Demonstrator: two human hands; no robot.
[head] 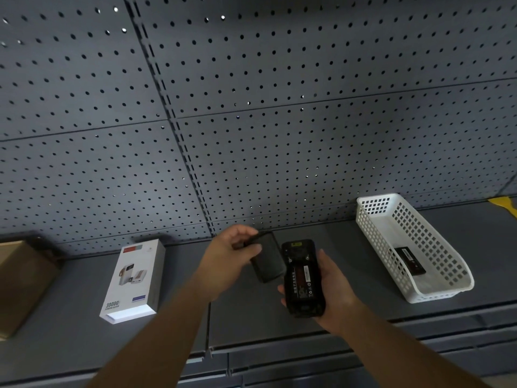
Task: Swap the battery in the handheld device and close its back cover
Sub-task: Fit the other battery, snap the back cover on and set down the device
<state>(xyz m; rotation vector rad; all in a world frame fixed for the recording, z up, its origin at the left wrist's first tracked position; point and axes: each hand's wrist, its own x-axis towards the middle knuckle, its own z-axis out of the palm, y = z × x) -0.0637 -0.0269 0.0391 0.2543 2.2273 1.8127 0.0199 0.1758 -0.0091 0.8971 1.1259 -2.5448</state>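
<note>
Two hands hold the parts above the grey shelf. The left hand (237, 249) pinches the black plastic back cover (267, 261) by its far end; the right hand (330, 284) grips the black handheld device (303, 278), whose battery (303, 282) shows. The cover lies just left of the device, long axes nearly parallel, so I judge the left hand must carry it rightward over the opening.

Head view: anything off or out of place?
Nothing damaged or spilled. The device in the right hand has its back open, battery showing; the left hand holds the cover off it. A second battery lies in the basket.
</note>
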